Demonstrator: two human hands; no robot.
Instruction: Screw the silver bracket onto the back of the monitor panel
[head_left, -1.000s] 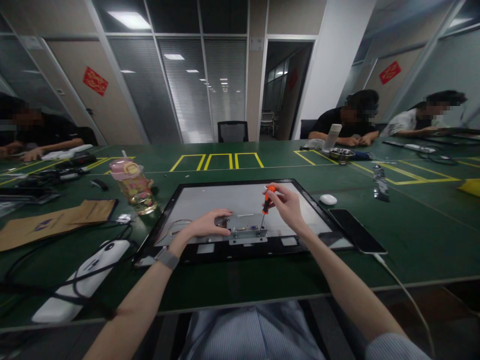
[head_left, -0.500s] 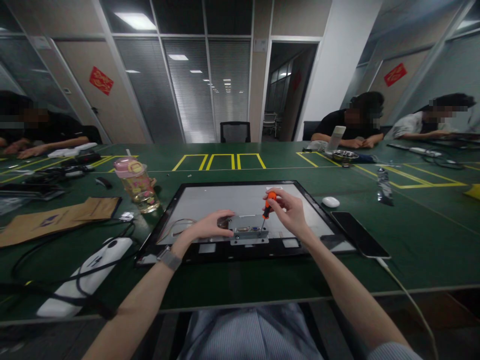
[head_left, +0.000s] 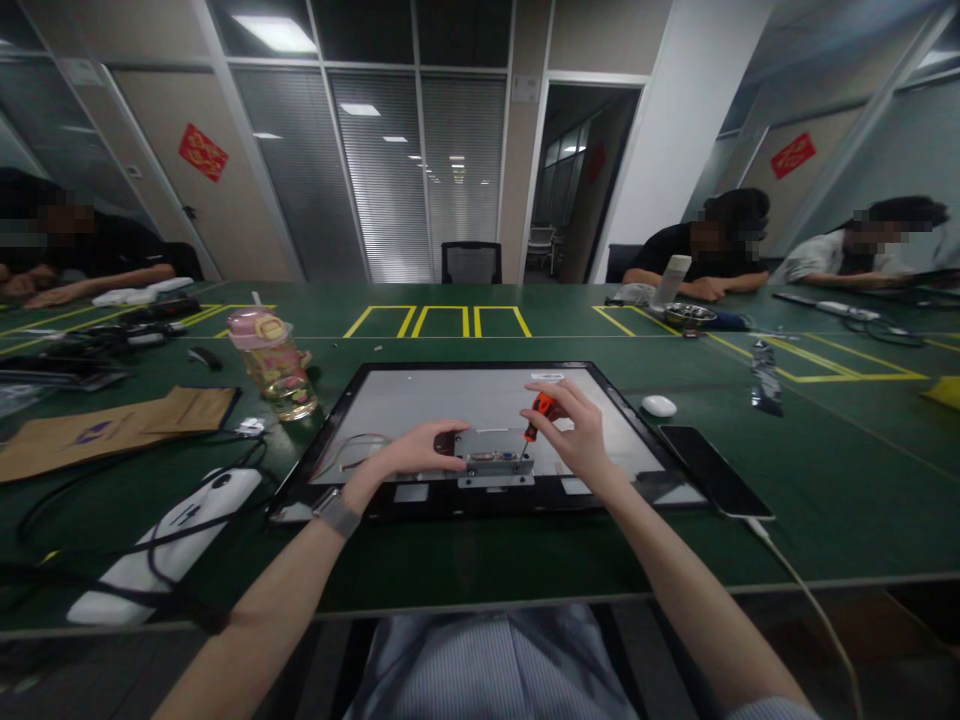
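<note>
Orange handle, thin shaft: where is the screwdriver (head_left: 541,408) just now?

Pinched between the thumb and fingertips of the right hand (head_left: 577,438), leaning a little, with its tip down at the right end of the metal bracket (head_left: 495,462). That bracket lies on the grey back of the monitor panel (head_left: 420,395), towards the panel's near edge. The panel lies flat in the middle of the tabletop (head_left: 525,560).

And the left hand (head_left: 416,452)?

Laid on the bracket's left end, fingers loosely curled and pressing down. It closes on nothing that I can see.

How would you do this well?

I'd stand the shaft straighter over the screw, bear down lightly and turn from the fingertips, with the left hand pinning the bracket so it cannot creep. Whether the tip sits in the screw head is too small to tell. The phone (head_left: 709,468) and mouse (head_left: 659,405) lie just off the panel's right edge, so mind the elbow.
</note>
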